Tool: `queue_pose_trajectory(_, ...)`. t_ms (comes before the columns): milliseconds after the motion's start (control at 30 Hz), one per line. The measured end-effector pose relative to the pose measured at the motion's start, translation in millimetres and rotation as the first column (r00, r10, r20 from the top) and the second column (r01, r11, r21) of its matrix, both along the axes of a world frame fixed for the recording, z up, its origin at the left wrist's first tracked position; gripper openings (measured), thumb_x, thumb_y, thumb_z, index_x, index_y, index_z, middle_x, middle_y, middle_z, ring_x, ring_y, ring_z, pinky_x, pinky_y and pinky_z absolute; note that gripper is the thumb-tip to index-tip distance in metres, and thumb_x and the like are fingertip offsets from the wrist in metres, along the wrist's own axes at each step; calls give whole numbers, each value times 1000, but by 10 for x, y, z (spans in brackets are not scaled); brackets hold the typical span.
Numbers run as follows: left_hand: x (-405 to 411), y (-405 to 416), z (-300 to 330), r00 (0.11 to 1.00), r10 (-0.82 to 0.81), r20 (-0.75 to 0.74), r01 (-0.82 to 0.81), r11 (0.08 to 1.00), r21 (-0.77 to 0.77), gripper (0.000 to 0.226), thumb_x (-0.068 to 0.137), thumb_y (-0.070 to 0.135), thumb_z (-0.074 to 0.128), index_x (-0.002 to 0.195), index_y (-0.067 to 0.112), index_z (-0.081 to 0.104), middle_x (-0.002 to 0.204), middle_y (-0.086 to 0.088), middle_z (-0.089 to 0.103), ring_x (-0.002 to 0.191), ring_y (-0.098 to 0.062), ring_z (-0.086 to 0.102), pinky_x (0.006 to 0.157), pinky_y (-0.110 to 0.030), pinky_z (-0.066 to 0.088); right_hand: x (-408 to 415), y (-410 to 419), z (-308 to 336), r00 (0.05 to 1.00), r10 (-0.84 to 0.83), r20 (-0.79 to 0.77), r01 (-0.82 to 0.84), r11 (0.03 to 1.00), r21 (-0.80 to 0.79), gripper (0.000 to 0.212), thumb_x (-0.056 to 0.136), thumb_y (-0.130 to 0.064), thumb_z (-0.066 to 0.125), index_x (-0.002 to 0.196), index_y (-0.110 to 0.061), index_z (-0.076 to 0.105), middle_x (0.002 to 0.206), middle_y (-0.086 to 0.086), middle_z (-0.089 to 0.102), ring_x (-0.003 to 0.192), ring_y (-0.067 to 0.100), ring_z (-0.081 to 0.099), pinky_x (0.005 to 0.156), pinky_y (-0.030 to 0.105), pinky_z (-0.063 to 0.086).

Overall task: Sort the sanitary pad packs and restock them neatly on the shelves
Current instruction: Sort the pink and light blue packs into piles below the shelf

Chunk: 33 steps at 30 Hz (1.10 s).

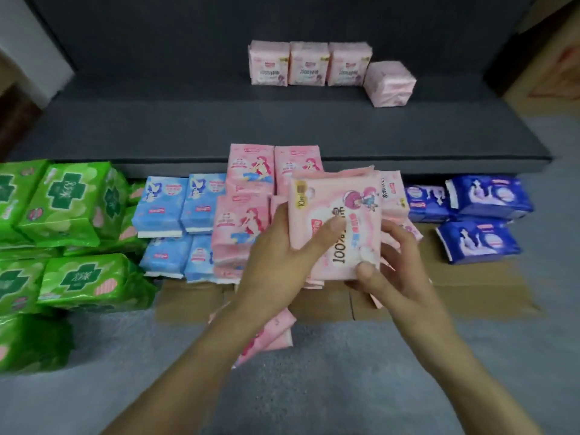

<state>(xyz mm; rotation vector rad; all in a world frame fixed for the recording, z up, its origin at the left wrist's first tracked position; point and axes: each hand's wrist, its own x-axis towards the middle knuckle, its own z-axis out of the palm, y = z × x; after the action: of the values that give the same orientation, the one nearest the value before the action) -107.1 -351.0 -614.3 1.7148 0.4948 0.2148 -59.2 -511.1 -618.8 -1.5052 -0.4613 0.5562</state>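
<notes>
Dark shelf (282, 127) w/ pink packs (309, 62); both hands, L (276, 262) & R (398, 265), grip pink pack (339, 211) above cardboard (470, 296)

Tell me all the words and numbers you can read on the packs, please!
"100%": held pink pack, gripped by the left hand and right hand.
"10", then an unreadable mark: yellow tag at that pack's corner.
Rest of its print: hidden or blurred.
Shelf pink packs: maybe "100", too blurred.
Green packs: large characters, blurred.
Light blue packs, dark blue packs, mermaid pink packs: too small.
</notes>
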Motion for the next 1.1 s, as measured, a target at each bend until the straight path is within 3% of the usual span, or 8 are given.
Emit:
queue_pose_trajectory(100, 286, -135, -15, 978, -203, -44, 208, 958, 197, 67, 81, 81, 26, 121, 37, 57, 112, 22, 64, 106, 0, 58, 96, -30, 43, 266, -223, 38, 962, -271, -29, 271, 962, -8, 55, 67, -42, 75, 115, -39, 49, 111, -12, 67, 100, 6, 65, 74, 24, 55)
queue_pose_trajectory(200, 414, 176, -223, 992, -126, -24, 105, 696, 711, 74, 84, 75, 21, 126, 28, 60, 130, 9, 58, 123, -13, 48, 112, -44, 27, 655, -326, -42, 910, -406, -89, 396, 912, -108, 40, 83, -33, 66, 118, -30, 47, 107, -8, 66, 86, 3, 67, 68, 25, 56)
queue_pose_trajectory(267, 470, 349, -397, 994, -77, -73, 104, 556, 824, 67, 84, 67, 29, 129, 27, 58, 136, 6, 53, 129, -18, 42, 116, -47, 16, 985, -256, -147, 903, -426, -56, 406, 889, -213, 34, 90, -40, 57, 119, -29, 44, 110, -5, 63, 90, 9, 67, 80, 35, 54)
queue_pose_trajectory(400, 480, 437, -634, 947, -115, -301, 316, 510, 800, 74, 79, 68, 17, 141, 35, 41, 150, 13, 35, 139, -11, 25, 116, -36, 5, 1567, 212, -508, 947, -306, 100, 314, 802, -508, 46, 93, -49, 48, 128, -20, 42, 115, 0, 55, 103, 21, 55, 92, 39, 43)
queue_pose_trajectory(500, 532, 525, -577, 956, -127, -263, 291, 482, 826, 72, 80, 68, 20, 136, 34, 48, 143, 14, 44, 131, -12, 36, 109, -31, 18, 1840, 462, -750, 955, 15, 296, 247, 510, -824, 64, 89, -53, 19, 133, -15, 47, 134, 12, 47, 121, 37, 40, 99, 41, 30)
queue_pose_trajectory(667, 1035, 942, -349, 958, -245, -151, 247, 429, 869, 59, 80, 58, 31, 116, 26, 66, 113, 8, 66, 104, -18, 58, 86, -27, 35, 2155, 503, -429, 799, -42, 600, 482, 642, -596, 40, 93, -34, 55, 127, -15, 55, 139, 11, 41, 127, 35, 33, 106, 40, 25)
queue_pose_trajectory(967, 2139, 1981, 88, 967, -249, 51, 122, 632, 765, 29, 88, 25, 63, 118, 24, 63, 114, 10, 65, 107, -13, 56, 90, -28, 43, 2905, 959, 295, 830, 147, 539, 364, 589, -721, 48, 90, -32, 59, 134, -21, 46, 138, 11, 47, 123, 36, 41, 105, 45, 34)
queue_pose_trajectory(1100, 2666, 2296, 117, 965, -248, 84, 73, 563, 823, 32, 86, 29, 56, 116, 23, 64, 115, 7, 64, 109, -12, 52, 90, -31, 45, 3125, 951, 288, 774, 202, 600, 419, 546, -725, 47, 90, -31, 60, 134, -23, 47, 134, 10, 49, 117, 36, 45, 98, 44, 40)
